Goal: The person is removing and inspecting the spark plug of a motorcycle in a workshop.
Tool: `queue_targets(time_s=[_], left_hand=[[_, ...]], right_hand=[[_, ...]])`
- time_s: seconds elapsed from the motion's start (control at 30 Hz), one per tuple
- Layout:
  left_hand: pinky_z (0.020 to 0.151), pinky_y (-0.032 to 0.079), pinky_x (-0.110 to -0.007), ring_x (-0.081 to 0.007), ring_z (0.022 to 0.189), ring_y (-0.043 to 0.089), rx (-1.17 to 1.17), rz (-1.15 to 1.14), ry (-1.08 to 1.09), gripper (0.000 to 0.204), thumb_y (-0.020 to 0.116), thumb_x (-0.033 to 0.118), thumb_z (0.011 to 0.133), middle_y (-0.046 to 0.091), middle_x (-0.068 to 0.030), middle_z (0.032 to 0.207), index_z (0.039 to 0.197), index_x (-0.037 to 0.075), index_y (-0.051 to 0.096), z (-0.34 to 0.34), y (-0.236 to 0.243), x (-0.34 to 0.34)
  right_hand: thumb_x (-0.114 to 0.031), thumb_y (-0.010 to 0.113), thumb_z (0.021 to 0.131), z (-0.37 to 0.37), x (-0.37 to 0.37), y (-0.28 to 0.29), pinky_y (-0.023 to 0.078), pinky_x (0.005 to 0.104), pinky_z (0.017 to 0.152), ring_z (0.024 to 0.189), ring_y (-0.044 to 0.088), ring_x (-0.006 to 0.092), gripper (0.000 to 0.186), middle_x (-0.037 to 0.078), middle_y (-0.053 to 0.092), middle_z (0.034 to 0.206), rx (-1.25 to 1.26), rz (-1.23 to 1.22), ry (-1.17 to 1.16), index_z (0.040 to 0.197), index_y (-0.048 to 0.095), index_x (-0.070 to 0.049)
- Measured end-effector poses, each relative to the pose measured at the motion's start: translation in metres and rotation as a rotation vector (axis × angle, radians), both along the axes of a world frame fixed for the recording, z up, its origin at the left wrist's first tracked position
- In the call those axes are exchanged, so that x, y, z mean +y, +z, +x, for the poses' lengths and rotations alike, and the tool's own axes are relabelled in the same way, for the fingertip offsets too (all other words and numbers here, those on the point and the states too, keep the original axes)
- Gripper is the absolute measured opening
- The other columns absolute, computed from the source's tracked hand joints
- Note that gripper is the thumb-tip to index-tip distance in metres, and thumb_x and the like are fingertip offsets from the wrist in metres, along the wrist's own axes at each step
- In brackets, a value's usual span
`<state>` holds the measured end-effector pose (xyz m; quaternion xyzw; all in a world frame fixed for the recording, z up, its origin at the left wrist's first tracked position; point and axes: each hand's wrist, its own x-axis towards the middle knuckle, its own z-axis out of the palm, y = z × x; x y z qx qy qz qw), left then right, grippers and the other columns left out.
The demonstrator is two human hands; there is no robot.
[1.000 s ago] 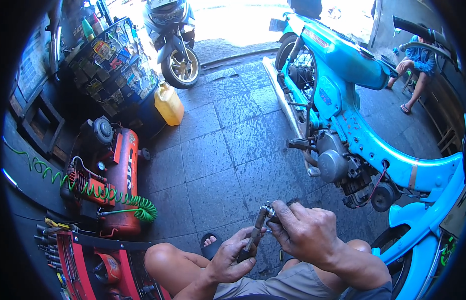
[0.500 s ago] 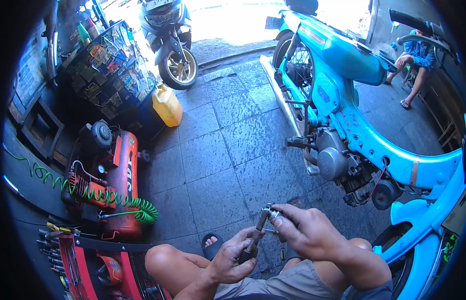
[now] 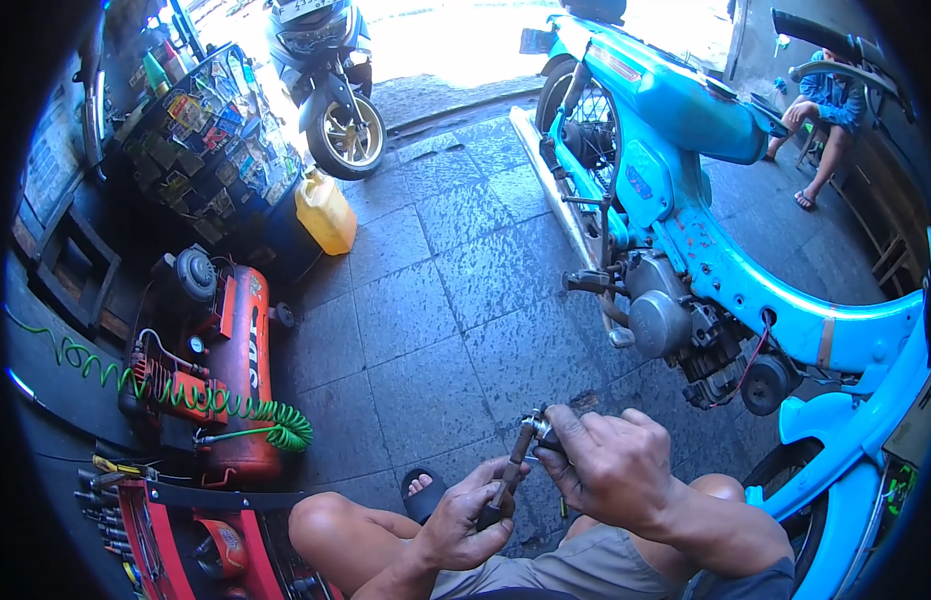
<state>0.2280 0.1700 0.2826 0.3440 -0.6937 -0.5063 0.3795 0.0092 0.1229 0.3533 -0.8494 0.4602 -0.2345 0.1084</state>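
Note:
Over my lap, my left hand [image 3: 467,518] is closed round a slim, brownish metal bar [image 3: 511,467]. The bar tilts up and to the right, with its dark lower end in the palm. A shiny metal fitting [image 3: 534,418] sits at its upper end. Beside that fitting, my right hand [image 3: 617,462] pinches a small dark and silver metal piece [image 3: 547,436] between thumb and fingers. That piece touches or nearly touches the fitting; its exact kind is too small to tell.
A turquoise motorcycle [image 3: 675,190] stands at the right. On the left are a red air compressor [image 3: 247,350] with a green coiled hose [image 3: 285,428] and a red tool cart [image 3: 170,530]. Farther back are a yellow jerrycan [image 3: 327,215], another motorbike [image 3: 335,110] and a seated person [image 3: 830,110].
My right hand has turned and its fingers have shifted round the small metal piece at the bar's top. The left hand keeps its hold. The whole view has shifted slightly.

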Motion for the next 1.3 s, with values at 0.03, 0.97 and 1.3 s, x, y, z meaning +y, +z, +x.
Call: queue_targets(time_s=[0.03,0.97,1.3], left_hand=[[0.081,0.049,-0.034,-0.0275,0.099,0.060,0.013,-0.032,-0.001,0.013,0.061,0.002,0.077,0.050,-0.0269,0.131,0.088,-0.005,0.059,0.001,-0.002,0.000],[0.093,0.047,-0.040,-0.0335,0.113,0.057,0.051,0.022,-0.013,0.010,0.062,0.002,0.076,0.054,-0.0264,0.125,0.084,-0.001,0.056,0.002,0.001,0.007],[0.095,0.046,-0.040,-0.0335,0.114,0.057,0.087,0.051,-0.036,0.010,0.061,0.002,0.076,0.054,-0.0259,0.126,0.084,-0.001,0.056,0.000,0.001,0.004]], right_hand=[[-0.028,0.072,0.083,0.002,0.002,0.001,0.048,0.0407,0.051,0.059,0.066,0.0247,0.041,0.010,0.065,0.073,0.095,-0.110,-0.014,0.113,0.063,-0.002],[-0.025,0.071,0.088,-0.004,0.002,0.005,0.046,0.0284,0.053,0.057,0.059,0.0114,0.032,0.003,0.063,0.074,-0.446,0.519,-0.028,0.109,0.066,-0.002],[-0.030,0.062,0.095,-0.011,-0.007,0.002,0.044,0.0338,0.053,0.055,0.058,0.0160,0.030,0.014,0.063,0.066,-0.604,0.719,-0.009,0.099,0.070,-0.001]])
